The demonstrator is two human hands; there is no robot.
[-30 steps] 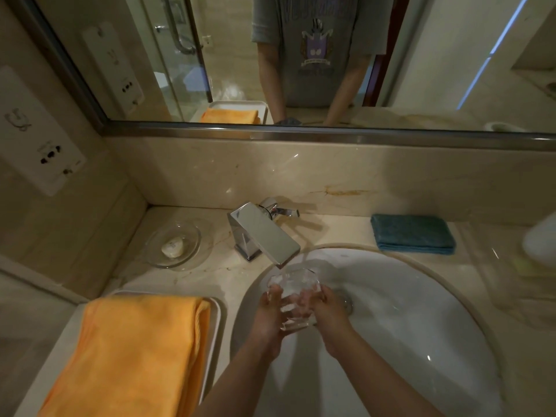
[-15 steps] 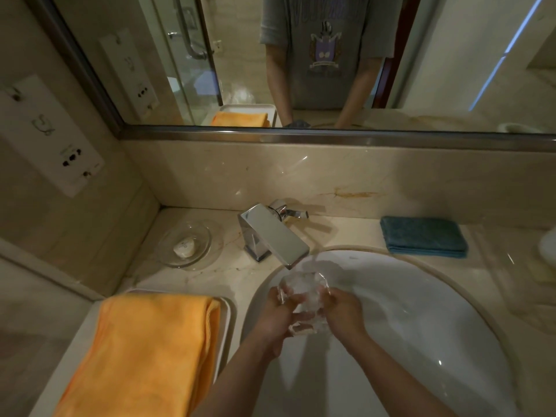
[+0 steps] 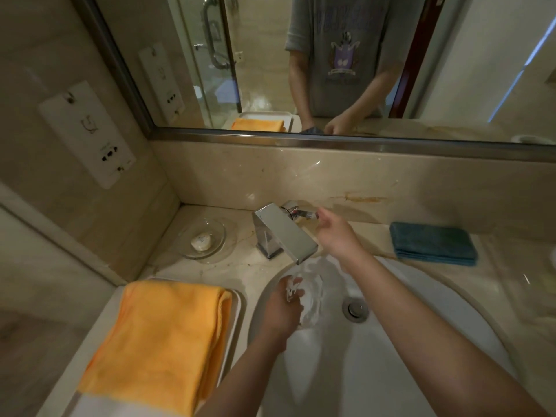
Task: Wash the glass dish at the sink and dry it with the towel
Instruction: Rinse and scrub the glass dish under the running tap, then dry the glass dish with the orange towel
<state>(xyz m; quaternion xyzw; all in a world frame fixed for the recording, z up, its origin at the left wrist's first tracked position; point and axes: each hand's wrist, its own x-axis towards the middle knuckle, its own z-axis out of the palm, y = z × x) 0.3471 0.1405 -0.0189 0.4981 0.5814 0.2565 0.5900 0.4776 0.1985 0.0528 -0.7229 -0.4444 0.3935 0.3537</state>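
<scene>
The clear glass dish (image 3: 311,299) is down in the white sink (image 3: 421,311), under the chrome faucet's (image 3: 285,233) spout. My left hand (image 3: 281,314) grips the dish by its left rim. Water seems to be falling from the spout onto it. My right hand (image 3: 334,236) is off the dish and reaches behind the spout, with its fingertips pinching the end of the faucet handle (image 3: 301,212). A folded orange towel (image 3: 162,341) lies on a white tray (image 3: 237,299) to the left of the sink.
A glass soap dish (image 3: 204,242) with a small soap bar sits left of the faucet. A folded blue cloth (image 3: 433,243) lies at the back right. The drain (image 3: 355,308) is right of the dish. A mirror and a wall socket panel (image 3: 87,130) stand behind and to the left.
My right hand let go of the glass dish and moved up and back to the faucet handle. My left hand now holds the dish alone.
</scene>
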